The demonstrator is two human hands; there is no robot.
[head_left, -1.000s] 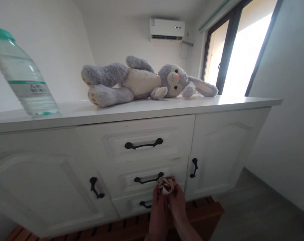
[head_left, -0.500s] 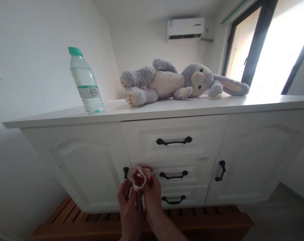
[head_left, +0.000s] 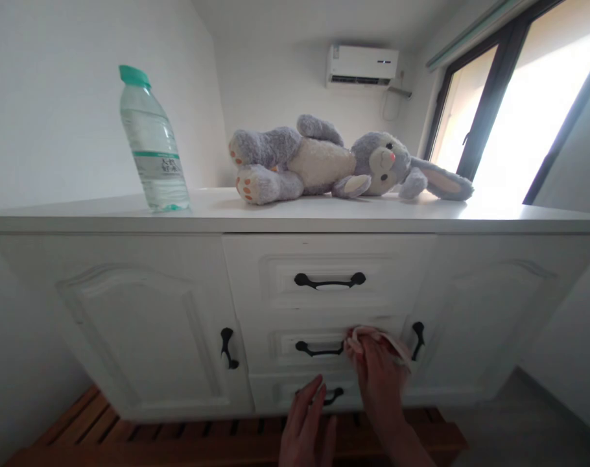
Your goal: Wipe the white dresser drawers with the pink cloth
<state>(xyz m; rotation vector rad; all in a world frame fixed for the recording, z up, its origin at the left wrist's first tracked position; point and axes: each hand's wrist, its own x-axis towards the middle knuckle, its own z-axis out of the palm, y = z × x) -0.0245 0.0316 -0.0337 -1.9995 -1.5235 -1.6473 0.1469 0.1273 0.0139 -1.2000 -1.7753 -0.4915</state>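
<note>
- While the right hand (head_left: 380, 379) pressed a crumpled pinkish cloth (head_left: 373, 338) against the white cabinet (head_left: 139, 324), its fingers were curled over the cloth and gripped it, at the right end of the middle drawer (head_left: 285, 344), just beside that drawer's black handle (head_left: 319, 349).
- In the same head view, the left hand (head_left: 307, 428) hung lower, fingers spread and loosely extended, holding nothing; its fingertips (head_left: 317, 387) lay in front of the bottom drawer handle (head_left: 331, 395), and whether they touched it could not be told.
- Above them, the top drawer (head_left: 275, 279) was closed, with its own black handle (head_left: 330, 281) across its middle.
- A cabinet door stood on either side of the drawers, each with a small black pull: the left pull (head_left: 228, 348) and the right pull (head_left: 417, 338), the latter just beside the cloth.
- On the cabinet top (head_left: 81, 217) stood an upright water bottle (head_left: 152, 146) with a green cap, and near it to the right a grey plush rabbit (head_left: 334, 162) lay on its side.
- A wooden slatted platform (head_left: 129, 441) ran beneath the cabinet.
- High on the far wall sat an air conditioner (head_left: 362, 65), with a bright window (head_left: 533, 110) to its right.
</note>
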